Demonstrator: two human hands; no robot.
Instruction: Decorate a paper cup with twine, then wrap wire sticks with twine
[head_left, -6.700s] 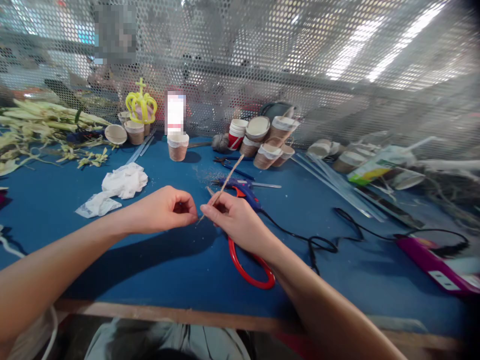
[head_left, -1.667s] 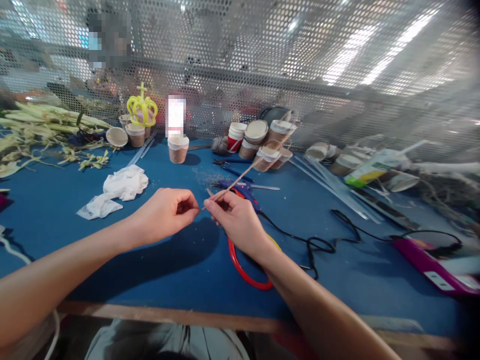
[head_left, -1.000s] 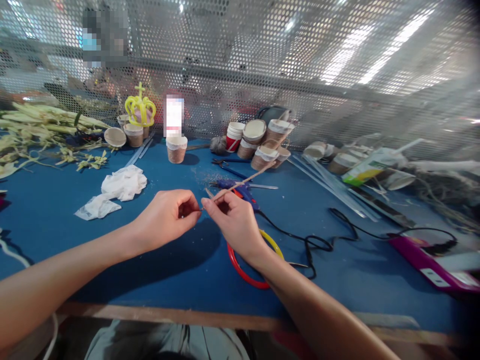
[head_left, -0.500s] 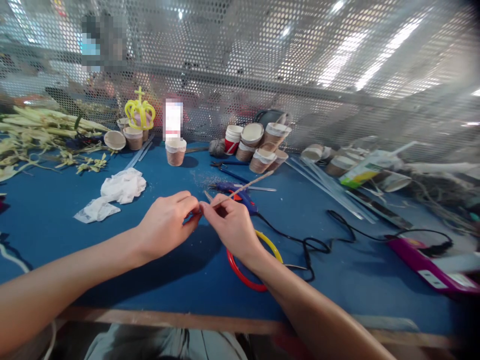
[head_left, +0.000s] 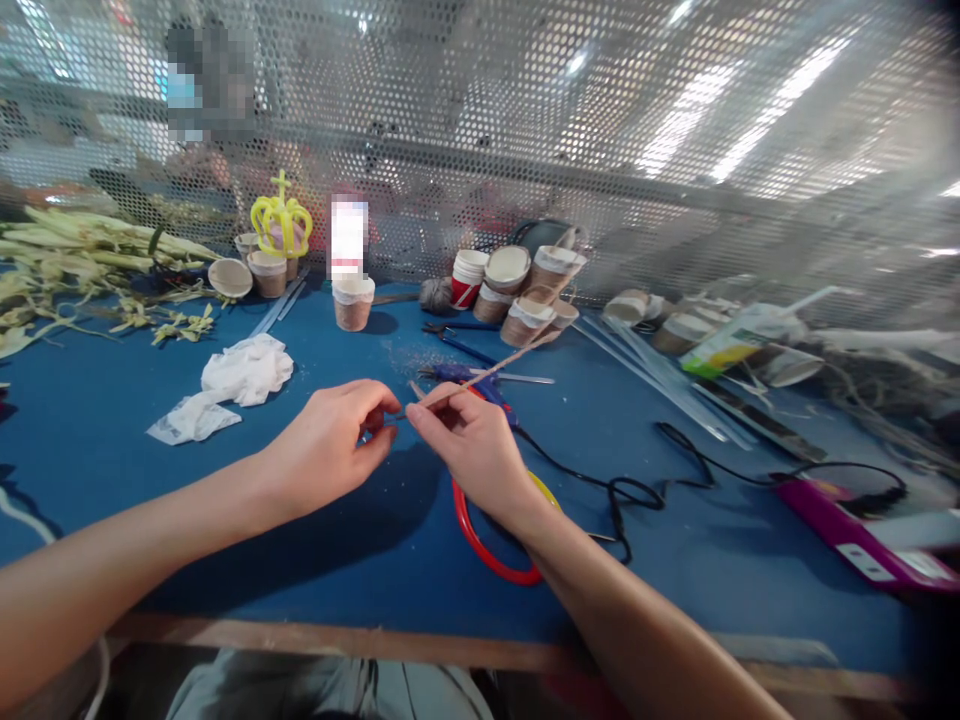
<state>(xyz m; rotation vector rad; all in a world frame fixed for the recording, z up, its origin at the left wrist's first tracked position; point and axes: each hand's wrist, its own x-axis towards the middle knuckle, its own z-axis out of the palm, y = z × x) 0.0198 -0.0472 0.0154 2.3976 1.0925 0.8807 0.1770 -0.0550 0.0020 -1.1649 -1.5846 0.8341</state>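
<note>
My right hand (head_left: 480, 440) is closed, with thumb and fingers pinching a thin tan length of twine (head_left: 501, 366). The twine stretches up and right toward the paper cups, and its short end pokes out on the left of my fingertips. Just left of that end is my left hand (head_left: 334, 440), its thumb and forefinger slightly apart with a small gap between them. Scissors with red and yellow handles (head_left: 480, 560) lie partly hidden beneath my right hand and wrist. Behind that hand rests a blue glue gun (head_left: 491, 388).
Crumpled white tissue (head_left: 247, 370) lies left. A twine-wrapped cup (head_left: 352, 305) stands before a blurred screen; several more cups (head_left: 529, 318) are stacked right of it. Beyond are pliers (head_left: 465, 335), clear glue sticks (head_left: 667, 380), a purple power strip (head_left: 847, 530) and a yellow crown (head_left: 281, 225).
Over the last seconds the twine has swung from steep to a lower slant toward the right. My left fingertips, pressed together at the twine's end half a second ago, have parted and drawn slightly left.
</note>
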